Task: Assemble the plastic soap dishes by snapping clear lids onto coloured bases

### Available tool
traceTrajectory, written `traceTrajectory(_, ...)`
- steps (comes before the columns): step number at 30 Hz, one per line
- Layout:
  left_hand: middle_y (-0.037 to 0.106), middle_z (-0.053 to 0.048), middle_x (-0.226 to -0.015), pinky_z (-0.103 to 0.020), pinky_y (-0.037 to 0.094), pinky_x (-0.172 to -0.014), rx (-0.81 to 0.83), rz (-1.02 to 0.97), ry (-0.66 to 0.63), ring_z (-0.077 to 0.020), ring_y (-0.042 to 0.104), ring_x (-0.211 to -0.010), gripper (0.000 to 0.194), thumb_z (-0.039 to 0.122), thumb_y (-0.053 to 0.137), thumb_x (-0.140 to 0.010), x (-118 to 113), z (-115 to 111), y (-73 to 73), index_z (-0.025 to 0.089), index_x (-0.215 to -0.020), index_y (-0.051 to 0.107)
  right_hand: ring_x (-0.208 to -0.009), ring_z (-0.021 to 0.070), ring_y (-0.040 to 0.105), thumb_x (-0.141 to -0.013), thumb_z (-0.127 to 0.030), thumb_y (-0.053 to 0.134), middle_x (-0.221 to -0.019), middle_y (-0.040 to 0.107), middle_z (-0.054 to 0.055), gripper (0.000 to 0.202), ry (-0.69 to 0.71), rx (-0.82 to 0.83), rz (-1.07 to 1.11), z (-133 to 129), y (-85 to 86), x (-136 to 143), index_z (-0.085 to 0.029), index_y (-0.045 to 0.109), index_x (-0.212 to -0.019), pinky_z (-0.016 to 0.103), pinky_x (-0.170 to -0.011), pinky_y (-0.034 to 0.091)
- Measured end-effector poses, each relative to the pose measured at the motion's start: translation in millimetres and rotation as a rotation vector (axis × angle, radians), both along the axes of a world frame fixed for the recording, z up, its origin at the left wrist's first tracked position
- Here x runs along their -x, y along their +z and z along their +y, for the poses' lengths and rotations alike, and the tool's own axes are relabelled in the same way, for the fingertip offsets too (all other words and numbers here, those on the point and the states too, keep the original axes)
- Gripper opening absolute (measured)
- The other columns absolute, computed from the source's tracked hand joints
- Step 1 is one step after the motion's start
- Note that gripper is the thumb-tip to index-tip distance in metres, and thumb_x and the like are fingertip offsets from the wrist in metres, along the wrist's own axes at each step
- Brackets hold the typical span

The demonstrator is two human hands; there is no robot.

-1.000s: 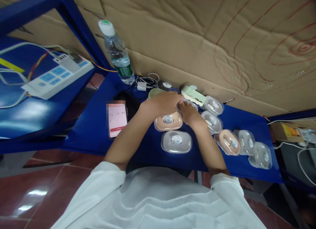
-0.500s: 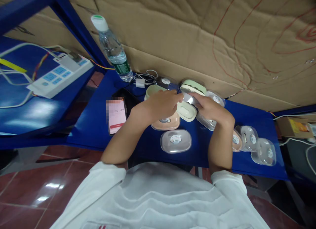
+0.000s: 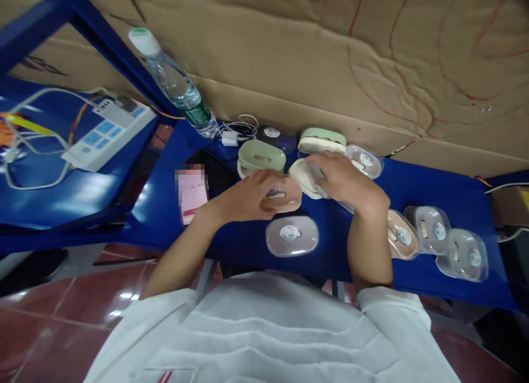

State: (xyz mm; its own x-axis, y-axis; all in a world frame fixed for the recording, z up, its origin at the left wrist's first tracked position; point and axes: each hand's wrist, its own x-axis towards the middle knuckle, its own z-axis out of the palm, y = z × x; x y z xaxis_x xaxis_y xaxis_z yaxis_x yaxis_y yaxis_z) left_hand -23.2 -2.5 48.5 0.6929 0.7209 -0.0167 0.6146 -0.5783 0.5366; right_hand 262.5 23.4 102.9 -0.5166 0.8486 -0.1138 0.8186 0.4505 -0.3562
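Note:
My left hand (image 3: 264,194) is closed round the left side of a peach oval box (image 3: 289,195) on the blue table. A clear lid (image 3: 316,176) is in my right hand (image 3: 333,171), tilted over the right part of a cream oval box (image 3: 300,173). Behind my left hand sits a green oval box (image 3: 262,156). Another green-and-cream box (image 3: 322,140) stands at the back by the cardboard. Nearest my body lies a clear oval lid (image 3: 292,236) with a round label.
A phone (image 3: 193,195) and a water bottle (image 3: 177,91) are on the left, with a white charger (image 3: 230,138) beside the bottle. Farther left lies a power strip (image 3: 105,135). Several lidded boxes, one peach (image 3: 400,235), are at the right.
My left hand has moved down and left, from near the right hand onto the peach box. My right hand has stayed over the cream box with the clear lid. The view has shifted slightly.

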Motion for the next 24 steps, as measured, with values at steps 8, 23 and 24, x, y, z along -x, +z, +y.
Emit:
traceTrajectory(8, 0.058, -0.016, -0.153, -0.056, 0.044, -0.124, -0.233, -0.305, 0.167, -0.036, 0.054, -0.148, 0.067, 0.045, 0.079, -0.087, 9.7, 44.2, -4.8, 0.021, -0.144, 0.052, -0.144, 0.0401, 0.058, -0.106, -0.031, 0.056, -0.154, 0.061, 0.023, 0.067, -0.072, -0.032, -0.016, -14.7, 5.8, 28.6, -0.013, 0.036, -0.168, 0.06, -0.12, 0.044)
traceTrajectory(23, 0.043, -0.015, -0.168, -0.046, 0.054, -0.113, -0.19, -0.5, 0.461, -0.0285, 0.048, -0.154, 0.086, 0.087, 0.046, -0.098, 6.7, 43.2, -27.8, 0.025, -0.157, 0.035, -0.14, 0.0261, 0.062, -0.108, -0.022, 0.059, -0.147, 0.07, 0.008, 0.029, 0.351, 0.166, 0.218, 11.0, -26.9, 63.8, -0.023, 0.073, -0.133, 0.041, -0.116, 0.046)
traceTrajectory(24, 0.041, -0.014, -0.169, -0.047, 0.052, -0.116, -0.208, -0.471, 0.455, -0.0282, 0.044, -0.156, 0.087, 0.086, 0.045, -0.099, 5.9, 43.1, -27.7, 0.022, -0.157, 0.035, -0.14, 0.0253, 0.062, -0.108, -0.019, 0.056, -0.145, 0.072, 0.008, 0.028, 0.359, 0.172, 0.214, 9.9, -29.2, 69.5, -0.023, 0.075, -0.128, 0.04, -0.116, 0.045)
